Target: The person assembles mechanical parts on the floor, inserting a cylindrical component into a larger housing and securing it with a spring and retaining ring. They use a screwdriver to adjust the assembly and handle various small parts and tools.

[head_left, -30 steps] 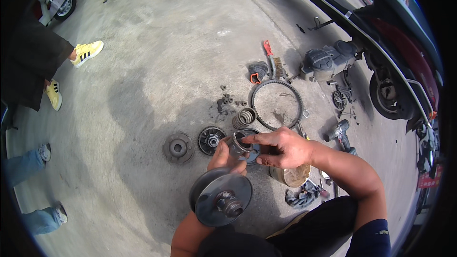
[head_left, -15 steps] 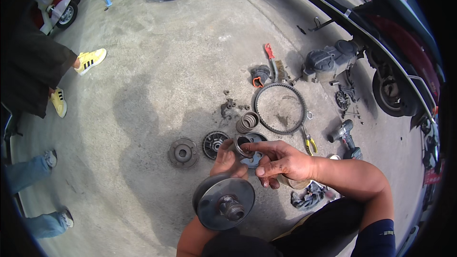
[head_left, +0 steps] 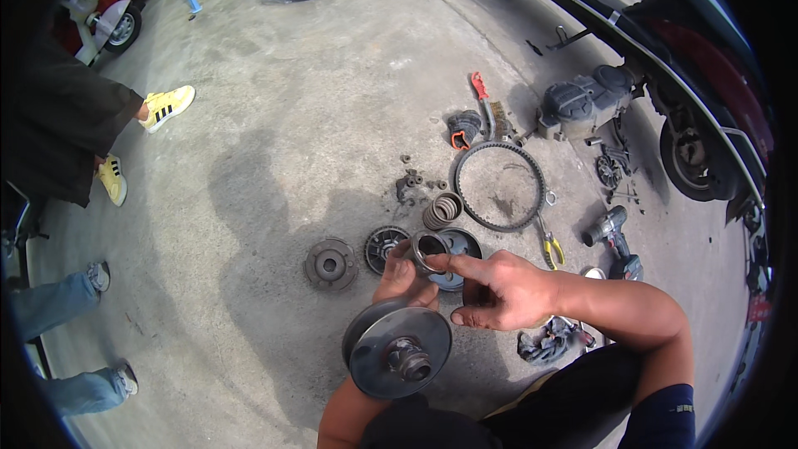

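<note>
My left hand (head_left: 397, 279) is closed around a short metal sleeve (head_left: 426, 251), whose round opening faces up. The index fingertip of my right hand (head_left: 507, 289) touches the sleeve's rim, while its thumb is held apart below. A grey metal pulley (head_left: 399, 353) with a threaded hub sits over my left forearm, close to me; what supports it is hidden. Just beyond my hands, a round metal bell (head_left: 463, 251) lies partly covered. A finned round clutch part (head_left: 384, 248) and a flat metal disc with a central hole (head_left: 331, 264) lie to the left.
On the concrete are a coil spring (head_left: 442, 209), a toothed belt (head_left: 500, 186), a wire brush (head_left: 490, 108), pliers (head_left: 552, 248), a power tool (head_left: 611, 237) and a dark rag (head_left: 549, 341). A scooter (head_left: 665, 75) stands right; people's shoes (head_left: 168, 106) are left.
My right index finger has drawn back from the sleeve's opening to its rim. More of the opening shows. My left hand keeps its hold, and the whole view has shifted slightly.
</note>
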